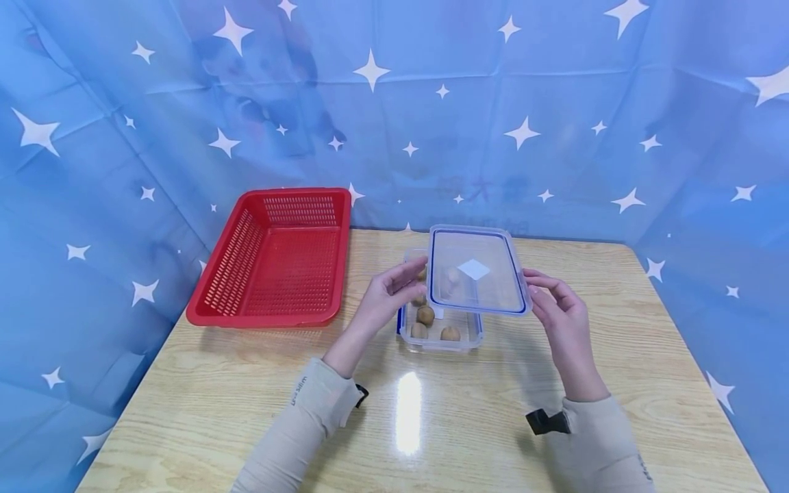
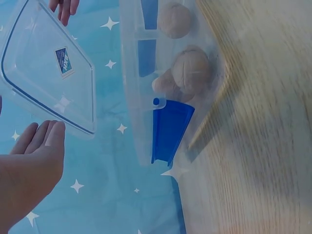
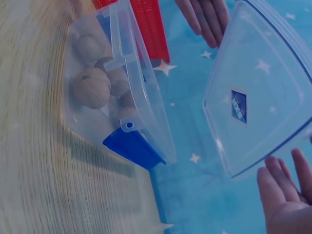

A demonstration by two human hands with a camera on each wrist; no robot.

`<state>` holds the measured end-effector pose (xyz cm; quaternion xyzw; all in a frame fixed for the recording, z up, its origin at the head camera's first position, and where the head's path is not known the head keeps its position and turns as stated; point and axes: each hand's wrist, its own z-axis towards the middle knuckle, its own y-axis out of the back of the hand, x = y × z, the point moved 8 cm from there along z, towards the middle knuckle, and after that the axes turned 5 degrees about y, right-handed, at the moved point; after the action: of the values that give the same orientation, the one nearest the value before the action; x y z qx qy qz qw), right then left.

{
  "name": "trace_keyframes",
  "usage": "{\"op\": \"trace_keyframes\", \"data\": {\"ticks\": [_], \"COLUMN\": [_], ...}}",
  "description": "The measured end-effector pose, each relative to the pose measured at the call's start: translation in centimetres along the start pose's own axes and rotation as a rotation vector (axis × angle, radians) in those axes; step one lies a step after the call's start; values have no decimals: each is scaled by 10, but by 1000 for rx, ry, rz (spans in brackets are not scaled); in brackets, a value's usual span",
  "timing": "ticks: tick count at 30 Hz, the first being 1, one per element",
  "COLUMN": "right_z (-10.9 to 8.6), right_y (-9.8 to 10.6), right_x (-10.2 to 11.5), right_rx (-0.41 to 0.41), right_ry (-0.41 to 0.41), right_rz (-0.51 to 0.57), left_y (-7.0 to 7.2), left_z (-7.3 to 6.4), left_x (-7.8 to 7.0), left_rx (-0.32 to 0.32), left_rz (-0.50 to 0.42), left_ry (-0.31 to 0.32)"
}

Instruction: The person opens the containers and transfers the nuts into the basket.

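A clear plastic lid (image 1: 487,267) with a blue seal is raised above a clear food container (image 1: 445,342), tilted, with a small label on it. My left hand (image 1: 394,291) pinches its left edge between thumb and nearly straight fingers. At the lid's right edge, my right hand (image 1: 561,318) pinches near the corner. Several walnuts (image 1: 425,315) lie in the container, some of them seen through the lid. A blue side latch (image 2: 170,131) hangs folded down in the left wrist view, and the right wrist view has another blue latch (image 3: 134,148).
A red plastic basket (image 1: 296,274) with slotted walls stands left of the container on the wooden table (image 1: 468,424). Close behind the table hangs a blue curtain (image 1: 431,137) with white stars. Black straps sit at both wrists.
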<state>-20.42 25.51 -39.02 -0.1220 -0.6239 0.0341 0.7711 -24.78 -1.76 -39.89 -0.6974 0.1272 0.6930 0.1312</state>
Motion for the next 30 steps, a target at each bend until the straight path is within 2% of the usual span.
{"op": "trace_keyframes", "data": {"ticks": [7, 20, 30], "right_z": [0, -2, -3], "right_y": [11, 35, 50], "right_x": [1, 1, 0], "right_rx": [5, -5, 6], "right_ry": [-15, -22, -27], "right_rz": [-53, -159, -148], "left_y": [-9, -33, -51], "left_z": [3, 11, 17], "left_x": [4, 17, 26], "left_rx": [39, 100, 117], "left_rz": [6, 13, 2], "left_ry": [-28, -4, 41]}}
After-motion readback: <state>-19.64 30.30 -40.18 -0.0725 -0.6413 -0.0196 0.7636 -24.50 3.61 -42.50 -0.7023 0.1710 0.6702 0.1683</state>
